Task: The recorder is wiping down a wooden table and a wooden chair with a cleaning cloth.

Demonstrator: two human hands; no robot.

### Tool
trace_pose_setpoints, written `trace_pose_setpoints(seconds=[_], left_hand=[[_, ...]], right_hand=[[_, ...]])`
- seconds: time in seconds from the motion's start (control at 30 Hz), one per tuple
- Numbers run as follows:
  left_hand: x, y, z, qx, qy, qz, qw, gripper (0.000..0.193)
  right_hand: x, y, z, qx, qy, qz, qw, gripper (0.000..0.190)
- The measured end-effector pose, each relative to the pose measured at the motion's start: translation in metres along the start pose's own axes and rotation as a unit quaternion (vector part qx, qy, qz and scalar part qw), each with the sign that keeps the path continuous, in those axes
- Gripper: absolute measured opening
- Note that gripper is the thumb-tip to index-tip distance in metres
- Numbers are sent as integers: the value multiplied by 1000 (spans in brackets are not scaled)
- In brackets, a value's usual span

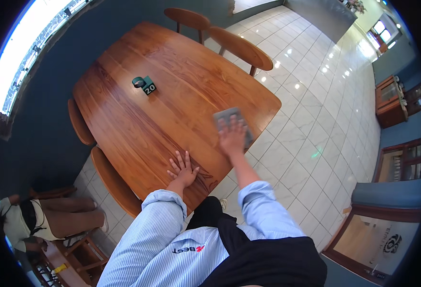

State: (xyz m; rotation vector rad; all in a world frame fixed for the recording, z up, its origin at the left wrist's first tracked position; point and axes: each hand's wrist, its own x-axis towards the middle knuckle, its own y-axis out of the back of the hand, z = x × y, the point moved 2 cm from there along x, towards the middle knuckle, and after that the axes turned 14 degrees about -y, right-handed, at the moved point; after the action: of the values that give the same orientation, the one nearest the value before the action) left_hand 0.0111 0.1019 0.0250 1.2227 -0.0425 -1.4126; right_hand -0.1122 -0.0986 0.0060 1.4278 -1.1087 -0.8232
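My right hand (233, 138) presses flat on a folded grey cloth (228, 113) near the right-hand corner of a wooden table (192, 89). The cloth lies against the tabletop, and its edges show around the fingers. The right hand is slightly blurred. Closer to me, my left hand (184, 173) rests palm down on the bare wood with its fingers spread, holding nothing. A small green table-number stand (146, 84) with a dark ring-shaped part is on the tabletop, beyond both hands.
Wooden chairs (241, 48) line the far side, and more chairs (113, 179) stand along the left. Pale tiles (303, 143) cover the floor on the right. At lower left another person (49, 219) is beside a wooden table (67, 269) bearing a yellow item (60, 268).
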Motion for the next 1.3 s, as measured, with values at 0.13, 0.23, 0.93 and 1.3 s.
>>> trace_pose_setpoints(seconds=[0.13,0.23,0.93,1.3], left_hand=[[3,-1,2,-4,-6,0,1000,88],[3,2,4,-9,-11,1,1000,87],[4,1,2,-14,-1,-9,1000,86],[1,2,3,3,1,-22,1000,84]], right_hand=[[36,7,69,-17,-79,-11,997,54],[32,6,76,-24,-118,33,992,54],[11,-3,79,-13,-70,54,996,58],[-37,3,34,-26,-190,38,981,59]])
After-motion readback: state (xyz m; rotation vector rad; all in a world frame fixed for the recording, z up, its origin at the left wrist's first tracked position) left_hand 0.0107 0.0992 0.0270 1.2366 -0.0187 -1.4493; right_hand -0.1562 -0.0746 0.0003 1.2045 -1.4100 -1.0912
